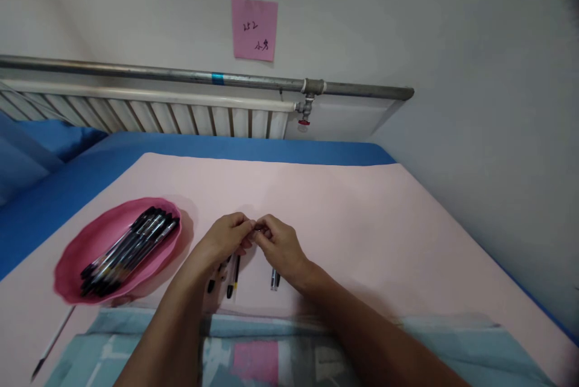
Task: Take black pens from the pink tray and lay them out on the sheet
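My left hand (pixel 233 235) and my right hand (pixel 280 245) meet over the middle of the pink sheet, fingertips pinched together. Between them shows a small dark bit (pixel 259 229), mostly covered by the fingers, so I cannot make out what it is. Below my left hand lie a black-ended pen piece (pixel 232 281) and other pen parts (pixel 212 283), partly hidden by the wrist. A clear and black pen part (pixel 275 280) lies just under my right hand. At left, a pink scalloped basin (pixel 75 245) holds several black and clear pens (pixel 136 248).
A pale pink sheet (pixel 344 212) covers the blue surface (pixel 271 149). A thin white pen refill (pixel 54 342) lies at the lower left. Patterned teal cloth (pixel 108 345) spreads along the near edge. Behind are a radiator (pixel 172 116), a metal pipe (pixel 158 72) and a pink note (pixel 254 28).
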### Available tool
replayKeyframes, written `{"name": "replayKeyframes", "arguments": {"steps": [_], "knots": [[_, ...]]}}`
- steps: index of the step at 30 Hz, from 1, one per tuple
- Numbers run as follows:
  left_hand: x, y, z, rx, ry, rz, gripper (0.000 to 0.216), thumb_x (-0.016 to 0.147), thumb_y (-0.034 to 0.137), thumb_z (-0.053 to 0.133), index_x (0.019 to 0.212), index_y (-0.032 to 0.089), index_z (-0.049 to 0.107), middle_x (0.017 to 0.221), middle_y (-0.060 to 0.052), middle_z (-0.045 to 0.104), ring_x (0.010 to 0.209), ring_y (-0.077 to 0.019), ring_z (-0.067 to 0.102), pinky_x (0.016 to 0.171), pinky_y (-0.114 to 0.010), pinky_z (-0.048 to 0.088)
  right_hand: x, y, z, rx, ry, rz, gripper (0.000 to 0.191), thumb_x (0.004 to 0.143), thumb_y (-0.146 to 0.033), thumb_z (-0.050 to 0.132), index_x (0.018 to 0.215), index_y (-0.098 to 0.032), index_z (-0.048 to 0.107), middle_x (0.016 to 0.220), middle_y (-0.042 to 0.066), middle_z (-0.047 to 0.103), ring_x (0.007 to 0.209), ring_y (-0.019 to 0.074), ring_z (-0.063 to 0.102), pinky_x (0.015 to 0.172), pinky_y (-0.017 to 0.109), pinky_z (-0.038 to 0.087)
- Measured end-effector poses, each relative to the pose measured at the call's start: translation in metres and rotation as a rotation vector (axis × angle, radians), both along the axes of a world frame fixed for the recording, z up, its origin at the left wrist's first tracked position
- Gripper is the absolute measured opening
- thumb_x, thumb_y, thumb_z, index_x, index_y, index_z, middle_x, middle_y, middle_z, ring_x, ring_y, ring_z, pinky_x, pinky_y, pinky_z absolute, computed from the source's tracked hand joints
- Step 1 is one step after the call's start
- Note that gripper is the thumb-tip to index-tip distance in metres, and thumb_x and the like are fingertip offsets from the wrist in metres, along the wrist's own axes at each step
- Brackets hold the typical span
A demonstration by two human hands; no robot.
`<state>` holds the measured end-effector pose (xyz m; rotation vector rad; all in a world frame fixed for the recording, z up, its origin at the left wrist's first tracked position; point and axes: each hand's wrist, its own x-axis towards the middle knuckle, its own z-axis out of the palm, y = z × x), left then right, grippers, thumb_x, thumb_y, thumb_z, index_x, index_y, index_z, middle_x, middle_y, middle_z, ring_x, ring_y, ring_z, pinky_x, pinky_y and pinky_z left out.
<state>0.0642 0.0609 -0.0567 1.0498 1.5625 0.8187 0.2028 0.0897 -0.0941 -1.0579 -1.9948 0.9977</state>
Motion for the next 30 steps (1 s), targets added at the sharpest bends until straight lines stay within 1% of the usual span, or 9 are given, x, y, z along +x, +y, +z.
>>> {"name": "replayKeyframes", "arguments": {"steps": [6, 11, 15, 24, 30], "knots": [[0.001, -0.0008, 0.0054, -0.012, 0.01, -0.009, 0.025, 0.069, 0.04, 0.053, 0.067, 0.016, 0.053, 0.055, 0.001, 0.055, 0.05, -0.0111, 0.051, 0.051, -0.025, 0.042, -0.0006, -0.0003, 0.0036, -0.01, 0.032, -0.03, 0.007, 0.074, -0.02, 0.051, 0.078, -0.02, 0.057, 0.07, -0.003, 0.058, 0.062, 0.0093, 0.05, 0.056, 0.02, 0.039], [0.0009, -0.0009, 0.0041, -0.01, -0.006, 0.0, 0.024, 0.067, 0.04, 0.055, 0.065, 0.016, 0.053, 0.055, 0.002, 0.054, 0.053, -0.0116, 0.052, 0.051, -0.024, 0.042, -0.0016, 0.0, 0.0074, -0.009, 0.063, -0.015, 0.012, 0.073, -0.015, 0.047, 0.076, -0.018, 0.058, 0.071, -0.002, 0.058, 0.063, 0.0095, 0.051, 0.059, 0.021, 0.04], [0.0002, -0.001, 0.0022, -0.006, -0.005, -0.004, 0.023, 0.068, 0.039, 0.054, 0.066, 0.016, 0.054, 0.059, 0.001, 0.056, 0.055, -0.0122, 0.053, 0.052, -0.025, 0.043, -0.0012, 0.0013, 0.0065, -0.006, 0.083, -0.007, 0.013, 0.075, -0.016, 0.046, 0.077, -0.018, 0.058, 0.073, -0.001, 0.059, 0.066, 0.0104, 0.053, 0.061, 0.022, 0.042], [-0.0004, -0.0004, 0.0022, 0.034, 0.059, -0.006, 0.019, 0.07, 0.035, 0.051, 0.063, 0.018, 0.049, 0.055, 0.002, 0.055, 0.05, -0.0108, 0.051, 0.05, -0.024, 0.043, -0.002, 0.0018, 0.0014, -0.137, 0.13, 0.016, 0.012, 0.077, -0.019, 0.045, 0.08, -0.019, 0.056, 0.067, -0.002, 0.056, 0.06, 0.0099, 0.052, 0.054, 0.021, 0.043], [-0.0023, -0.0002, -0.0003, 0.038, 0.087, -0.015, 0.022, 0.07, 0.038, 0.051, 0.062, 0.018, 0.047, 0.055, 0.002, 0.056, 0.048, -0.0106, 0.051, 0.05, -0.024, 0.043, -0.0013, 0.0015, -0.0014, -0.096, 0.087, 0.045, 0.01, 0.078, -0.021, 0.045, 0.083, -0.02, 0.054, 0.069, -0.002, 0.057, 0.063, 0.0102, 0.053, 0.056, 0.021, 0.043]]}}
